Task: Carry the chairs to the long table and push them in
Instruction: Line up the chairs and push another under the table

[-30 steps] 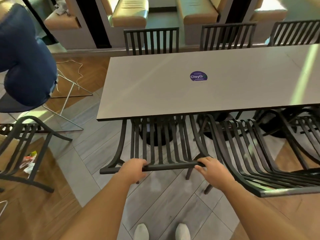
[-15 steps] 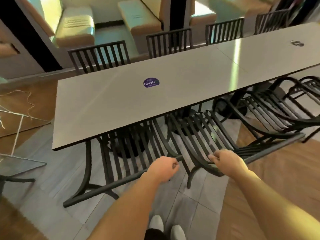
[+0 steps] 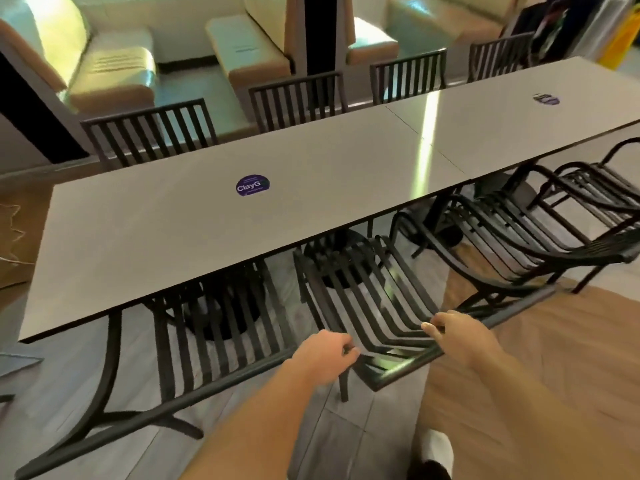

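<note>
The long grey table (image 3: 156,237) runs from left to upper right, with a purple sticker (image 3: 252,185) on its top. On its near side a black slatted chair (image 3: 156,414) stands with its seat under the top. My left hand (image 3: 323,358) is curled shut at the right end of that chair's top rail. A second black chair (image 3: 377,299) stands beside it at an angle, seat partly under the table. My right hand (image 3: 457,337) lies over this chair's top rail with the fingers hooked onto it.
Two more black chairs (image 3: 540,244) stand further right along the near side, angled out. Several chairs (image 3: 149,133) line the far side, with tan booth seats (image 3: 114,74) behind. A round pedestal base (image 3: 225,306) sits under the table. My white shoe (image 3: 436,448) shows below.
Both hands held the left chair's top rail. My view swung right; my right hand crossed to the second chair's rail and my left hand slid to the first rail's right end.
</note>
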Tool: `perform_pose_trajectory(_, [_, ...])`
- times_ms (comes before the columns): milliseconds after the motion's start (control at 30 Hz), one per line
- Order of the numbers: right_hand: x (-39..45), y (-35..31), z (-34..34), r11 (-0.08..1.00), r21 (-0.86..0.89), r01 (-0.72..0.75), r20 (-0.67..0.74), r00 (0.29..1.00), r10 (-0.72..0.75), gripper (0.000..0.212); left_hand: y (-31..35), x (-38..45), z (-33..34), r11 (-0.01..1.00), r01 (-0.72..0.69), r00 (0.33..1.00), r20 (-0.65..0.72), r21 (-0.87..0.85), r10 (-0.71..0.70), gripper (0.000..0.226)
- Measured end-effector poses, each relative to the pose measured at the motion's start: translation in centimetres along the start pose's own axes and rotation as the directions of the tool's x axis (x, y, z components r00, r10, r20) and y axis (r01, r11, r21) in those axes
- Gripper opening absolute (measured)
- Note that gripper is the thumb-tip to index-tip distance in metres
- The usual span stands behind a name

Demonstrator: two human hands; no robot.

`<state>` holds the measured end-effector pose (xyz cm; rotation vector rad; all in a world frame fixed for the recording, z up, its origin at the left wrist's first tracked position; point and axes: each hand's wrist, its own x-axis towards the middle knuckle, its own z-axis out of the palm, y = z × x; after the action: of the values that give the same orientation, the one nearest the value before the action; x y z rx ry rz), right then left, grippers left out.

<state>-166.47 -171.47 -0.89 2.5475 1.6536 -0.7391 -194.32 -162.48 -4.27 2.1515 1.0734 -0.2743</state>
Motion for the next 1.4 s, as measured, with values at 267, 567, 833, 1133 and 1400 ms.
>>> perform_pose_trajectory(267, [5.8,12.4,-2.8,0.977,-0.122,0.176,0.248,0.958,-0.141,0.055,10.4,4.3,6.2,0.951,0.254,0.966,0.0,-0.179,-0.258,0.06])
perform_pose_trajectory(567, [10.7,19.1,-1.3,0.897,-0.268,0.35,0.279,0.92,-0.276,0.043,14.8,7.7,10.2,0.891,0.453,0.891,0.004,-0.012,-0.453,0.036])
perform_pose_trajectory(833, [11.9,19.4,0.4,0.898,-0.333,0.288,0.162,0.955,-0.247,0.024,13.3,9.9,11.4,0.863,0.485,0.867,0.053,0.145,-0.496,0.064])
perform_pose_trajectory(1133, [16.6,18.1,-0.3,0.889,-0.351,0.295,0.204,0.951,-0.235,0.027,10.8,13.4,8.9,0.816,0.578,0.815,0.056,0.003,-0.577,0.044])
perform_pose_trajectory(1400, [21.0,18.5,-1.8,0.882,-0.337,0.331,0.23,0.937,-0.264,0.036,10.7,16.9,6.9,0.798,0.602,0.797,0.059,-0.015,-0.6,0.059])
